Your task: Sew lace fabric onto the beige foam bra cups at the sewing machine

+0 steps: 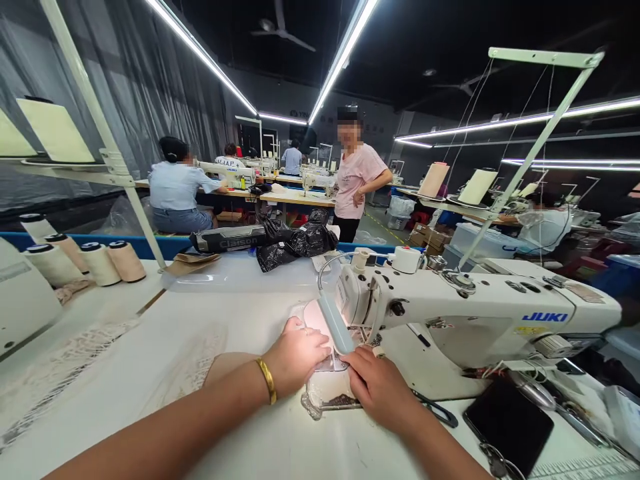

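A white JUKI sewing machine [480, 320] stands at the right, its needle end lit by a grey-blue lamp [335, 323] on a bent metal neck. Beside the needle area, my left hand [297, 353], with a gold bangle at the wrist, presses its curled fingers on a pale pink fabric piece [314, 315]. My right hand [377, 383] is across from it, just under the lamp, its fingers drawn together at the presser foot. What its fingertips grip is too small to make out. The lamp hides the needle and part of the fabric.
A black phone [507, 423], black-handled scissors [437, 408] and keys [495, 460] lie at the right. Thread cones [103, 263] stand at the left. Behind the table edge are black plastic bags [300, 241]. A person in pink [357, 177] stands beyond; others sit at machines.
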`<state>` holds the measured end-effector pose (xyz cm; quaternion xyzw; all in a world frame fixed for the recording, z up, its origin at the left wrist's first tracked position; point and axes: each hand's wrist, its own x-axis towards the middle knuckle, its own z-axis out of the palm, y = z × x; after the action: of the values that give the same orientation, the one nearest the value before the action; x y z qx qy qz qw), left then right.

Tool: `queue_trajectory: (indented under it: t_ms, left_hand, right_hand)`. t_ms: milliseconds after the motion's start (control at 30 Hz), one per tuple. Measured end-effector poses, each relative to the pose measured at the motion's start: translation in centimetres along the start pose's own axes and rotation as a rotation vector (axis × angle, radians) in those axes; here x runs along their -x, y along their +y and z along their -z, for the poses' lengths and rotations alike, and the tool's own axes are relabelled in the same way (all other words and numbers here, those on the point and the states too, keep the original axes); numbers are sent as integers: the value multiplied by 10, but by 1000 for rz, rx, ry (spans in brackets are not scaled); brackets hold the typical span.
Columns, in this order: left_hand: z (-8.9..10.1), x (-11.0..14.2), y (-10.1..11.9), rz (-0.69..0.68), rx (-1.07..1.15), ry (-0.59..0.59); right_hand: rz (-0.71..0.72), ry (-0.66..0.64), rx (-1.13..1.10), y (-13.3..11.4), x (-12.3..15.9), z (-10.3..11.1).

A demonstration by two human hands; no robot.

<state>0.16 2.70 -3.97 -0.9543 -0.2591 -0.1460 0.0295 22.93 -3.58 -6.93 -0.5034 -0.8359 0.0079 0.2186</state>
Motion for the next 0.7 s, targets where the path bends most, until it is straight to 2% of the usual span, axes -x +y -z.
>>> queue_trajectory:
  t_ms: [67, 133, 200, 267, 333, 400, 433, 467, 533, 600, 700]
  left_hand:
    - [-2, 17, 19, 25, -97, -34]
    - [0, 44, 39, 5, -132, -71]
    - [7, 77, 52, 28, -76, -38]
    - [20, 112, 51, 161, 14, 51]
    - [37, 144, 38, 424, 89, 183]
    - [52, 169, 13, 777, 140, 326]
    - [58, 177, -1, 964, 177, 364]
    - [63, 183, -15, 1069, 202, 373]
    - [74, 187, -39, 1148, 273, 363]
    - [88, 181, -53, 1109, 336, 374]
    - [115, 162, -45, 983, 388, 430]
  right_hand:
    - [21, 19, -11, 3, 4, -3]
    - [39, 39, -31, 9, 10, -9]
    - [47, 56, -59, 20, 14, -19]
    - [81, 58, -121, 32, 17, -31]
    - [75, 141, -187, 41, 17, -43]
    - [51, 186, -248, 44, 17, -50]
    - [38, 190, -271, 44, 17, -51]
    - [26, 189, -286, 42, 17, -51]
    - [18, 183, -292, 37, 16, -45]
    - [34, 148, -270, 30, 14, -35]
    - [99, 91, -226, 12, 14, -17]
